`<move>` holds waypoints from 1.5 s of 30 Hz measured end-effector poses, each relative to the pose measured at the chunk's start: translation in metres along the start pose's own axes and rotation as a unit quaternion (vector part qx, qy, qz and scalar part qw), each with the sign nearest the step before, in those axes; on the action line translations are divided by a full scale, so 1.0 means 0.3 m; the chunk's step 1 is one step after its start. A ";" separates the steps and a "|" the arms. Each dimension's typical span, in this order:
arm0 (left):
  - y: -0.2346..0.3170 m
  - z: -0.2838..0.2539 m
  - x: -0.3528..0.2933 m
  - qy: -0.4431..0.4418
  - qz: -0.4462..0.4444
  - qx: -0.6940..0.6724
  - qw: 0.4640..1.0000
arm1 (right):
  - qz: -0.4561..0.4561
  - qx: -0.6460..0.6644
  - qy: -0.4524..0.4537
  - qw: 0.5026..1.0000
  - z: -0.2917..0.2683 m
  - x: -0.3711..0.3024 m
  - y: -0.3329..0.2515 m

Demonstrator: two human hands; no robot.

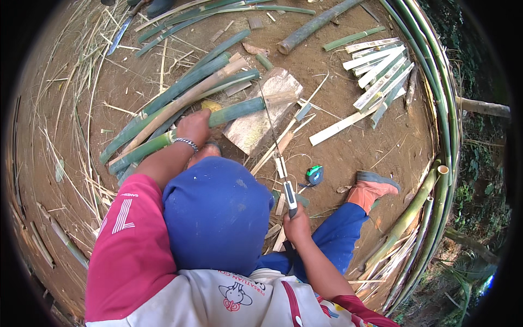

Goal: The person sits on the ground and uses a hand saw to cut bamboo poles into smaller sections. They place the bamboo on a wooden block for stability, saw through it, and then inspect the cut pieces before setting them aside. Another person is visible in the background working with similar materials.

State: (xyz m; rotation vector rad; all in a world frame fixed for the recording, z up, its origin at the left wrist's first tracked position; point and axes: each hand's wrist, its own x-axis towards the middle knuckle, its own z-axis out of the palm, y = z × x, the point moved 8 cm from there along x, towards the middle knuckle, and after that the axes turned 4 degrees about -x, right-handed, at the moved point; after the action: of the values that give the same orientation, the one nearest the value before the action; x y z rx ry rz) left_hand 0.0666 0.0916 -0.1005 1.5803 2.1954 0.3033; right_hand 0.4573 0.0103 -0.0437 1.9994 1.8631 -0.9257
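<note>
My left hand (194, 127) is wrapped round a green bamboo pole (237, 111) and holds it down, just beyond my bent knee. The pole's far end rests across a pale wooden block (248, 132) on the ground. In my right hand (297, 224) is the black and white handle of a handsaw (289, 197). Its long thin blade reaches away from me and crosses the bamboo over the block, near the pole's far end. How deep the teeth sit in the bamboo is too small to tell.
More bamboo poles (169, 98) lie left of the block. Split bamboo pieces (376, 71) are heaped at the far right. A tape measure (314, 175) sits near my boot (376, 185). A long blade (120, 36) lies far left. Long bamboo stems (448, 109) curve along the right edge.
</note>
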 end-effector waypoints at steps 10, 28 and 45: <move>-0.006 0.006 0.008 0.005 -0.001 -0.009 1.000 | -0.099 -0.006 0.046 0.994 -0.083 0.237 -0.285; -0.016 0.007 -0.008 0.008 0.014 -0.017 1.000 | -0.011 -0.017 0.032 0.999 0.019 -0.044 0.040; 0.003 0.001 0.008 0.015 0.016 -0.012 1.000 | -0.100 0.010 0.041 0.994 -0.105 0.268 -0.277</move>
State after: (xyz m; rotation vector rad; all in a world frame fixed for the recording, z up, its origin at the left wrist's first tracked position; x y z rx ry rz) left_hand 0.0670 0.0941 -0.1009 1.6087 2.1829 0.3618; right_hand 0.3842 0.1051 -0.0487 1.9156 2.1396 -0.9295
